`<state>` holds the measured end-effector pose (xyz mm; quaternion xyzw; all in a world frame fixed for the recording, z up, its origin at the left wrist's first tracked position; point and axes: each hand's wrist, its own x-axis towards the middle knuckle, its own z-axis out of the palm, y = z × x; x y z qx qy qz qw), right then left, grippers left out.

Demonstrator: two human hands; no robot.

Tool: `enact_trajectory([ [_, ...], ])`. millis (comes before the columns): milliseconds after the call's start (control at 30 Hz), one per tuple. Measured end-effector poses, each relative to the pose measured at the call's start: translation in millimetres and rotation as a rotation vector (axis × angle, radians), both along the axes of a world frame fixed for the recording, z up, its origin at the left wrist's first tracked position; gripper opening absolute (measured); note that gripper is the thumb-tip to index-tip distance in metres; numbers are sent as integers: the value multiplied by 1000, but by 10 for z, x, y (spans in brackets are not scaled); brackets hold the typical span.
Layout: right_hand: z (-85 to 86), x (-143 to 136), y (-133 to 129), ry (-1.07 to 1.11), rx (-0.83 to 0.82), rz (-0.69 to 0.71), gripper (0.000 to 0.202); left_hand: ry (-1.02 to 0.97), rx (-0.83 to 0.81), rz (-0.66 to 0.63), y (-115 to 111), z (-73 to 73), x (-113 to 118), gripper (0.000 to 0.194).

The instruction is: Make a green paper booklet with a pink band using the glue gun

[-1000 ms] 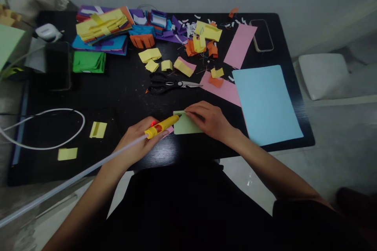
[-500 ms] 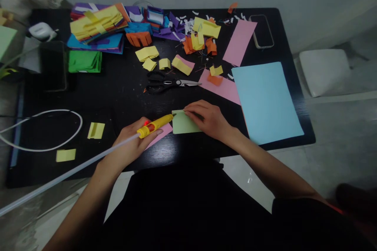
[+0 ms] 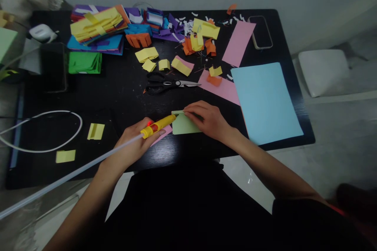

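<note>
1. The black table (image 3: 123,90) spreads beneath everything, with both hands over its near side.
2. A light blue sheet (image 3: 266,104) lies to the right, near the right forearm.
3. The two hands are apart from each other. The left hand (image 3: 129,139) is wrapped around a glue gun; the right hand (image 3: 210,119) rests on a piece of green paper, thumb and fingertips gathered at its far edge. Whether they pinch it or only press it down, I cannot tell.
4. The scissors (image 3: 172,83) lie beyond the hands, touching neither.
5. The yellow glue gun (image 3: 157,126) points right from the left hand, its tip over the green paper's far left corner; whether it touches is unclear. A long pale glue stick (image 3: 73,174) trails from its back.
6. The green paper (image 3: 185,125) lies between the hands, partly under the right one.
7. A pink piece (image 3: 161,135) shows beside the left thumb, just left of the green paper.
</note>
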<state>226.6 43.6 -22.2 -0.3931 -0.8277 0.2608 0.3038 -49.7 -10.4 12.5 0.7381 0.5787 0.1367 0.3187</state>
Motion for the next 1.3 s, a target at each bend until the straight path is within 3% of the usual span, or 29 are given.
enact_trajectory([
  [333,20,3,10,-15,-19,9,18,-12,118,-62,-15,-5,-49,25],
  [600,114,259,-27,-135,64,15,22,-107,201,-125,-13,-59,149,22],
  [733,125,388,-95,-196,128,-25,24,-120,219,-113,-6,-136,231,21],
  [900,110,468,-167,-184,90,-101,24,-65,219,-116,24,-114,345,24],
  [1200,110,657,-290,-167,89,-274,23,-9,185,-218,35,-225,517,27],
  [1300,85,672,-288,-159,68,-260,21,51,156,-237,58,-172,595,22],
])
